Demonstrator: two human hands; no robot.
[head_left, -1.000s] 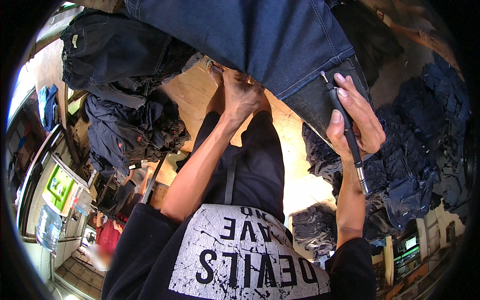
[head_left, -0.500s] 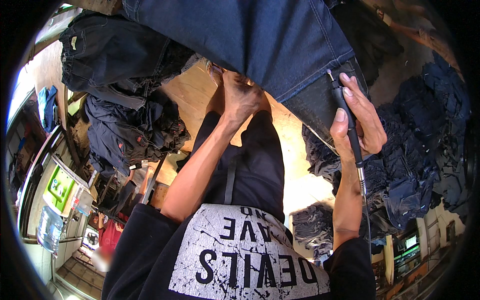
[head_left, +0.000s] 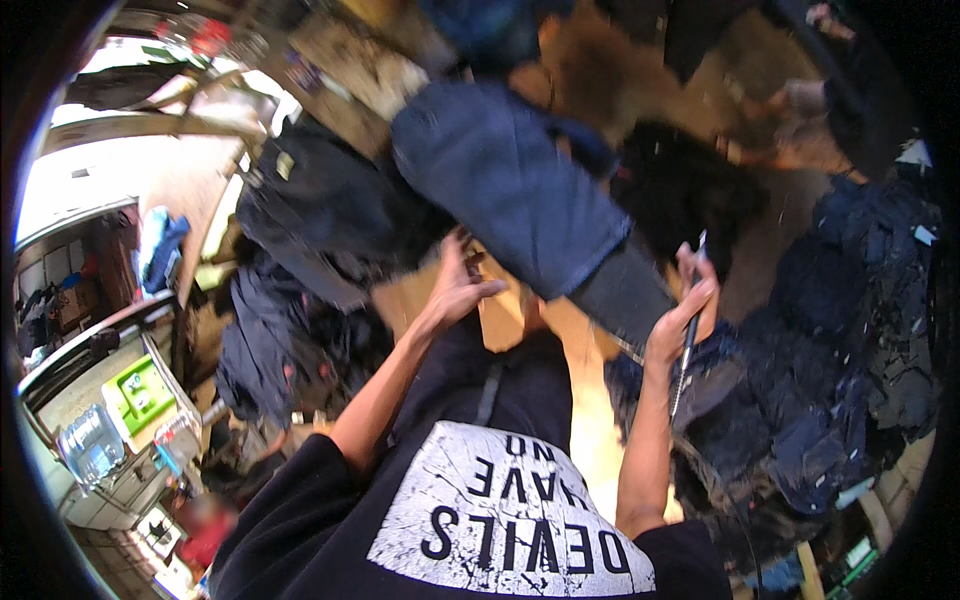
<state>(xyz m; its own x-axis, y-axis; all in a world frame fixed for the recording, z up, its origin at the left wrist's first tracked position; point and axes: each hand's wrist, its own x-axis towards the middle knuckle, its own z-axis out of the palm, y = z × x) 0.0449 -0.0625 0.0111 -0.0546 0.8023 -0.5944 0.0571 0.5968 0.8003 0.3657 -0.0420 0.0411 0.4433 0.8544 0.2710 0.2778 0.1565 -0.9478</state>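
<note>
A dark blue denim garment [head_left: 520, 190] lies stretched over the wooden table [head_left: 590, 400] in front of me. My left hand [head_left: 455, 285] hovers at its near left edge with fingers spread, holding nothing. My right hand [head_left: 685, 315] is closed on a thin pen-like tool [head_left: 690, 330] with a cord trailing down, beside the garment's dark turned-up hem [head_left: 625, 295].
Dark jeans are heaped to the left [head_left: 300, 250] and to the right [head_left: 840, 350]. A green tray [head_left: 140, 395] and a clear water bottle [head_left: 90, 450] sit on a low counter at far left. Another person's hand [head_left: 800, 95] shows at upper right.
The view has swung and blurred; the denim garment now sits farther away. My left hand has come off the cloth and opened. My right hand has lifted the tool upright.
</note>
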